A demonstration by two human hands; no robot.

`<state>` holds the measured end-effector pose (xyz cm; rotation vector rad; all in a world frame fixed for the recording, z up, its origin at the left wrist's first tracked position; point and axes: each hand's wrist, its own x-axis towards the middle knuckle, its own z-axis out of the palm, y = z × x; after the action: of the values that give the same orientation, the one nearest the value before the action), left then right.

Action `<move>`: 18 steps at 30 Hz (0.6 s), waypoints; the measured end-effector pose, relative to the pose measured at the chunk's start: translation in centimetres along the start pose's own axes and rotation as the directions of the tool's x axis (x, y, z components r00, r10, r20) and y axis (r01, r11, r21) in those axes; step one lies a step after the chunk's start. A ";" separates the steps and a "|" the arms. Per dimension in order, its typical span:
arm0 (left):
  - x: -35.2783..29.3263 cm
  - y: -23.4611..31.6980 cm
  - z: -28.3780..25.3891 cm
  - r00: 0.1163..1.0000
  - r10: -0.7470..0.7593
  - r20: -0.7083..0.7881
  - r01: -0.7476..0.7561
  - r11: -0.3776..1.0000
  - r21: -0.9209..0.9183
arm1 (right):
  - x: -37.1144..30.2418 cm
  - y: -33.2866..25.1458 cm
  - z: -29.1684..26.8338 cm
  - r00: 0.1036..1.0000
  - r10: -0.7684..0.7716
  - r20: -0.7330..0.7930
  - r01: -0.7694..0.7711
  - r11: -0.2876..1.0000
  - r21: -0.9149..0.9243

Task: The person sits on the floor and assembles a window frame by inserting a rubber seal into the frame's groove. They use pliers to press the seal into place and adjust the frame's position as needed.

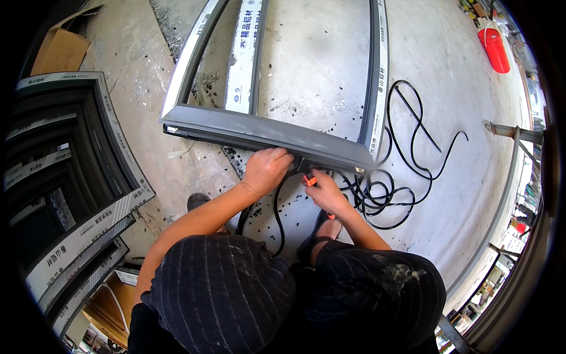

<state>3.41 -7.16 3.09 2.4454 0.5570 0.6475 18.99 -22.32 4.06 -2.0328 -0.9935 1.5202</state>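
A dark grey aluminium window frame (pixel 259 127) with white printed protective film stands in front of me. My left hand (pixel 268 171) is closed at its near rail, fingertips partly hidden. A black rubber strip (pixel 278 212) runs up from the floor to those fingers and appears pinched in them. Just to the right, my right hand (pixel 326 192) is closed round a hand tool with red-orange handle parts (pixel 311 180). Its working end is at the underside of the rail, close to the left hand, and too dark to make out.
Loops of black strip (pixel 377 197) lie on the floor at the right. Stacked dark frames (pixel 127 159) with white film stand at the left, below a cardboard box (pixel 62 50). A red bucket (pixel 494 52) is at the far right. Small black scraps dot the floor.
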 end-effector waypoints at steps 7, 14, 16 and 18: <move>-0.1 0.0 -0.1 0.999 0.009 -0.032 -0.009 1.000 0.006 | -1.0 -3.0 -0.6 0.997 0.047 -0.059 -0.057 0.984 -0.171; -0.3 -0.3 0.2 0.999 0.007 -0.032 -0.008 1.000 -0.021 | -0.8 -2.9 0.5 0.979 -0.044 -0.197 -0.017 0.954 -0.301; -0.3 -0.4 0.2 0.998 -0.009 -0.062 0.005 0.998 -0.066 | -0.7 -3.1 0.5 0.978 -0.038 -0.205 -0.030 0.948 -0.318; -0.4 -0.5 0.1 0.998 -0.015 -0.060 0.010 0.996 -0.085 | -0.6 -3.1 0.5 0.980 -0.005 -0.197 -0.056 0.950 -0.306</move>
<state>3.07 -7.02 2.61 2.3480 0.5570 0.7272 17.50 -20.76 6.37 -2.3653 -1.1899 1.2044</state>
